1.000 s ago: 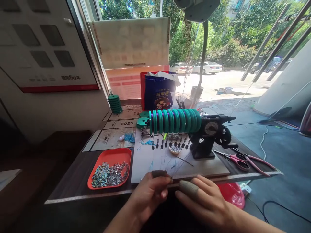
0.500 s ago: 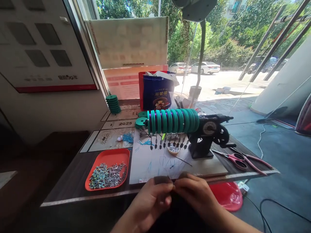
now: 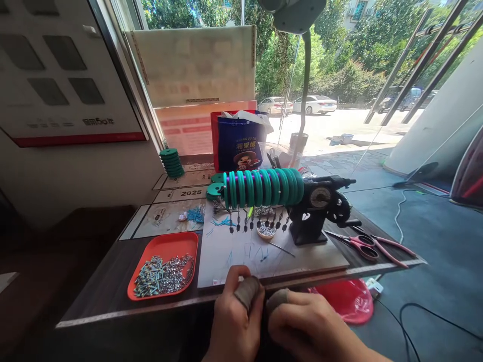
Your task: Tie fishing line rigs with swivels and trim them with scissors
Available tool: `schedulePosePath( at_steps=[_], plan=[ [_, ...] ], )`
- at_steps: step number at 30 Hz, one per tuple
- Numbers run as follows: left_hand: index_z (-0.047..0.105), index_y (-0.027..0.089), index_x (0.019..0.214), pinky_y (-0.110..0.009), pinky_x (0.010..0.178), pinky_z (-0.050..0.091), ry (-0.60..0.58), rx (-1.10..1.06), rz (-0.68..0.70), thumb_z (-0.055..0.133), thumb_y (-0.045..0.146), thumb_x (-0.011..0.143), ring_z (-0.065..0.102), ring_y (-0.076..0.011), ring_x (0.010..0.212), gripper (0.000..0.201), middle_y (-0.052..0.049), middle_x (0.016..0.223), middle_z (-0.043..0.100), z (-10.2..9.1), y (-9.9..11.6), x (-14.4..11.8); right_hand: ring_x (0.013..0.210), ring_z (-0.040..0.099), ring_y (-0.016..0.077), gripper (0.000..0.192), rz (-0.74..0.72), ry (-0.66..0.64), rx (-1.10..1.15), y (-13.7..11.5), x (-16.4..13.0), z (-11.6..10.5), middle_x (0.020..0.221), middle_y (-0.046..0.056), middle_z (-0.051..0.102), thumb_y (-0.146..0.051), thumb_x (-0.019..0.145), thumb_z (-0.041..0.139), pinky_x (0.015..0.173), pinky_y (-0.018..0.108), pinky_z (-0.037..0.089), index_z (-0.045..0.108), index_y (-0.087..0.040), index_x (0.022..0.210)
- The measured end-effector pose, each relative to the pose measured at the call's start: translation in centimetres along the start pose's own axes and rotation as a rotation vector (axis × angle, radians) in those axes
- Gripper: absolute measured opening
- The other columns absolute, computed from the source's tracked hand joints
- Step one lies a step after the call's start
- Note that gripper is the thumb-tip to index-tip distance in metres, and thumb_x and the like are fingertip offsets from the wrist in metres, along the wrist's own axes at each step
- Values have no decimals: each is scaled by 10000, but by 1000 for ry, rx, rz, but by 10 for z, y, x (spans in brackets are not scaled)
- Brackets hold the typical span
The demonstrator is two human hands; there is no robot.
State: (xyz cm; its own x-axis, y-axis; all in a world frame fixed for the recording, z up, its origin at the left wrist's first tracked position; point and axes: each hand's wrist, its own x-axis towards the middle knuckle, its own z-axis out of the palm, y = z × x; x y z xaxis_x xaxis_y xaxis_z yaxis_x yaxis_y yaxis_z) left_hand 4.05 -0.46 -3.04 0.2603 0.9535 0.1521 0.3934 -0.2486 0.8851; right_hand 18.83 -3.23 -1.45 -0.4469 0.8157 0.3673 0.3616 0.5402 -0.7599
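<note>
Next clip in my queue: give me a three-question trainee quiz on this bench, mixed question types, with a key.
1. True or false: the orange tray lies to the left of the white work sheet.
2. Multiple choice: the green spools sit in a row on A) the tray, B) the black hand-crank machine, C) the blue bag.
3. Fill in: the pink-handled ______ lie right of the machine.

Key
1. True; it holds small metal pieces.
2. B.
3. Scissors.

Note: the left hand and right hand meet at the near table edge, fingertips in covers; anything pinched between them is too small to tell.
</note>
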Motion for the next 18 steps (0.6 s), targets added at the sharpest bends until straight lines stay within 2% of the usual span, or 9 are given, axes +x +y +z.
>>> schedulePosePath(
  at_steps=[3, 6, 8, 10, 14, 16, 18],
  plan=[
    [489, 200, 790, -173, 509, 350, 142, -138, -67, 510, 242, 785, 420, -70, 496, 47, 49, 607, 435, 9, -3, -6, 565, 488, 70, 167, 38, -20, 22, -11, 16, -12, 626, 0, 558, -141, 803, 514, 541, 151, 357, 561, -143, 643],
    [487, 210, 824, -150, 504, 357, 310, -169, -88, 549, 212, 764, 409, -66, 487, 87, 70, 551, 431, 17, -5, -7, 611, 499, 81, 94, 257, -29, 178, -12, 39, -26, 622, -16, 559, -180, 766, 571, 590, 169, 370, 592, -147, 681],
    [508, 210, 819, -147, 527, 370, 402, -133, -14, 542, 194, 773, 427, -63, 502, 59, 64, 566, 465, 19, -8, -6, 592, 474, 78, 70, 415, -68, 376, -8, 58, -32, 632, -15, 553, -195, 720, 585, 558, 174, 368, 578, -136, 683],
    [533, 209, 857, -156, 572, 396, 450, -70, 88, 534, 171, 781, 488, -71, 542, 85, 46, 621, 540, 18, -14, -4, 485, 397, 52, 71, 524, -152, 487, 0, 78, -34, 631, -11, 563, -197, 688, 574, 453, 170, 315, 564, -127, 681],
    [560, 185, 1012, -167, 706, 443, 462, 170, 343, 517, 118, 791, 619, -110, 742, 235, -31, 854, 668, 7, -26, 3, 375, 272, 35, 60, 595, -292, 478, 13, 111, -30, 519, -34, 507, -175, 652, 573, 353, 179, 178, 576, -120, 676],
    [582, 158, 1014, -162, 742, 437, 431, 293, 526, 517, 79, 779, 631, -117, 771, 256, -51, 872, 681, 0, -27, 6, 369, 266, 39, 50, 605, -330, 444, 13, 119, -28, 476, -46, 464, -165, 648, 585, 350, 181, 176, 582, -118, 663],
    [624, 141, 901, -175, 701, 432, 326, 327, 564, 508, 68, 767, 624, -122, 708, 192, -57, 802, 681, -7, -21, 9, 395, 308, 44, 39, 580, -338, 394, 8, 118, -28, 490, -39, 473, -148, 655, 598, 372, 180, 224, 582, -114, 642]
  ],
)
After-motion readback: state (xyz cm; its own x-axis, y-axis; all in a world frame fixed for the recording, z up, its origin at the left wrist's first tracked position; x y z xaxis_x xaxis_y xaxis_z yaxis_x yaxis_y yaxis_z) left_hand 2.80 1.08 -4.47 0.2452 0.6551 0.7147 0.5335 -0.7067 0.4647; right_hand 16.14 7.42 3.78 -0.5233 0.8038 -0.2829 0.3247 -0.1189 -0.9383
